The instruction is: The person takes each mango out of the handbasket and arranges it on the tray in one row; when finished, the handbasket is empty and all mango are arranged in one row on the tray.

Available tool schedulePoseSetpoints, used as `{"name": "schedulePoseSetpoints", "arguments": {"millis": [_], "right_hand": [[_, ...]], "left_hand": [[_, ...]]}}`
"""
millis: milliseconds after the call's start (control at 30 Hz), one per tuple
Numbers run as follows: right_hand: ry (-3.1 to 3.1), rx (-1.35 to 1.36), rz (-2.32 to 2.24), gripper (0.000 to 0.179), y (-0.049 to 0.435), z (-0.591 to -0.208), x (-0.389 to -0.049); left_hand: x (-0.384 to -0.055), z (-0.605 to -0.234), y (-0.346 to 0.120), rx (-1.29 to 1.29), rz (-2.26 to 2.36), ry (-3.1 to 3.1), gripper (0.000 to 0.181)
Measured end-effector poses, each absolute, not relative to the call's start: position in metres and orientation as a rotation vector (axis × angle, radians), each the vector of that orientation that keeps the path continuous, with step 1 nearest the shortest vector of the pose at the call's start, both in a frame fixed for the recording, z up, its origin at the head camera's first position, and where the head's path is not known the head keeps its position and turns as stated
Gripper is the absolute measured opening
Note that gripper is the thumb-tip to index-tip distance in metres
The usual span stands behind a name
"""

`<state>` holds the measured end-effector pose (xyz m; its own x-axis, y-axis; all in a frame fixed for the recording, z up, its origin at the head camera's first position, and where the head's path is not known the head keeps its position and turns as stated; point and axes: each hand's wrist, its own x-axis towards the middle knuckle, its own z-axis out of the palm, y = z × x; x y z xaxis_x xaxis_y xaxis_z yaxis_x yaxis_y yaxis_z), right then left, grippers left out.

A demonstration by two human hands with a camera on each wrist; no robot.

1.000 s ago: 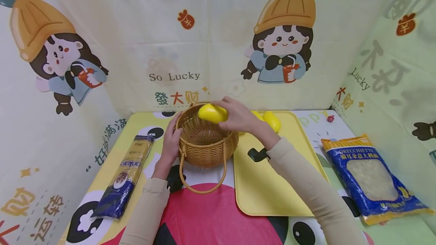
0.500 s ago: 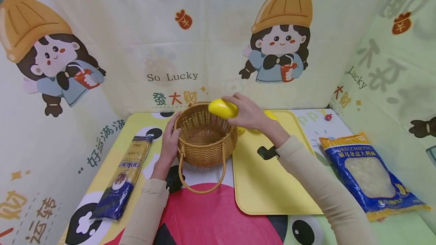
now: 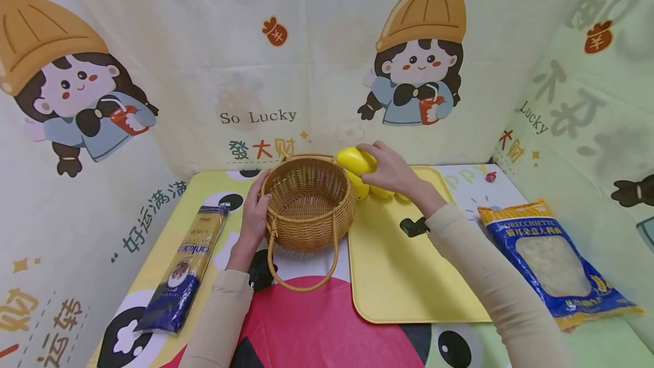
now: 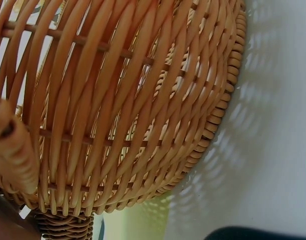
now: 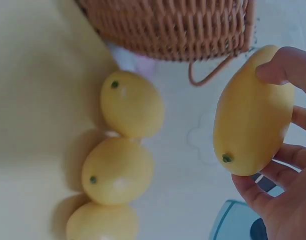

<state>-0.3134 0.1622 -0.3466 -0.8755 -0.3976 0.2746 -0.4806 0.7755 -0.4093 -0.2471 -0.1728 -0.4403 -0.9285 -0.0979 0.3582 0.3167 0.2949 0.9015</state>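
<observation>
My right hand (image 3: 390, 172) grips a yellow mango (image 3: 356, 160) beside the right rim of the wicker basket, above the tray's far end. In the right wrist view, the thumb and fingers are around this mango (image 5: 253, 115), which has a small green stem end. My left hand (image 3: 254, 209) holds the left side of the wicker basket (image 3: 311, 229), thumb at the rim. No fruit shows inside the basket, and one handle hangs down in front. Three more mangoes (image 5: 117, 170) lie in a row on the yellow tray (image 3: 409, 283).
A long pasta packet (image 3: 184, 268) lies left of the basket. On the right is a blue and orange bag of orecchiette (image 3: 554, 263), with a small red object (image 3: 491, 177) farther back. A printed cloth wall (image 3: 327, 84) rises behind the table.
My right hand has carried the mango rightward, from over the basket's opening to beyond its right rim. The left hand keeps its hold on the basket.
</observation>
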Motion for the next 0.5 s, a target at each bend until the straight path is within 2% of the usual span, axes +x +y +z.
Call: {"name": "schedulePoseSetpoints", "arguments": {"millis": [267, 500], "right_hand": [[-2.868, 0.541, 0.727, 0.072, 0.195, -0.365, -0.324], [-2.92, 0.41, 0.706, 0.073, 0.22, -0.38, -0.328]], "left_hand": [[-0.245, -0.435, -0.172, -0.21, -1.7, -2.223, 0.059], [-0.224, -0.407, -0.164, -0.211, -1.703, -2.256, 0.06]]}}
